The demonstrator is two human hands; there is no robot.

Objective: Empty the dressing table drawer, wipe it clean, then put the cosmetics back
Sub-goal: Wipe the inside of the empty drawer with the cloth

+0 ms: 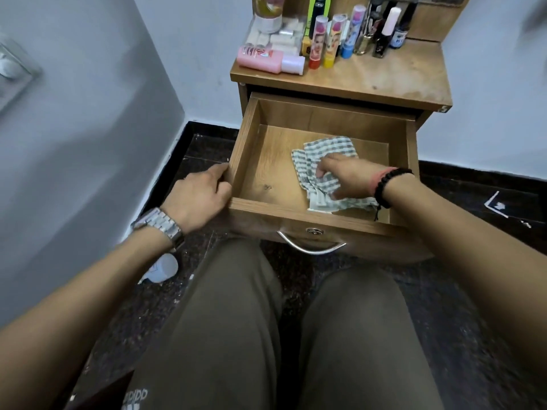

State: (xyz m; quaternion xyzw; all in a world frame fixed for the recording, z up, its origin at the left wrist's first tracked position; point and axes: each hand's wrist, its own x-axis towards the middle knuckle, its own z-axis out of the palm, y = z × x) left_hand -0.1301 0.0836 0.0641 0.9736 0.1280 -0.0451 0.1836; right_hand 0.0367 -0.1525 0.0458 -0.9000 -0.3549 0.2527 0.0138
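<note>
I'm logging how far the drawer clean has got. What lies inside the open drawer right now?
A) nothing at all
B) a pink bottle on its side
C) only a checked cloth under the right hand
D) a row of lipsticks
C: the right hand presses a checked cloth on the floor of the drawer, while the cosmetics stand up on the table top.

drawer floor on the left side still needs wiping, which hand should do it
The right hand: it already grips the checked cloth inside the drawer. The left hand holds the drawer's outer left corner, steadying it.
</note>
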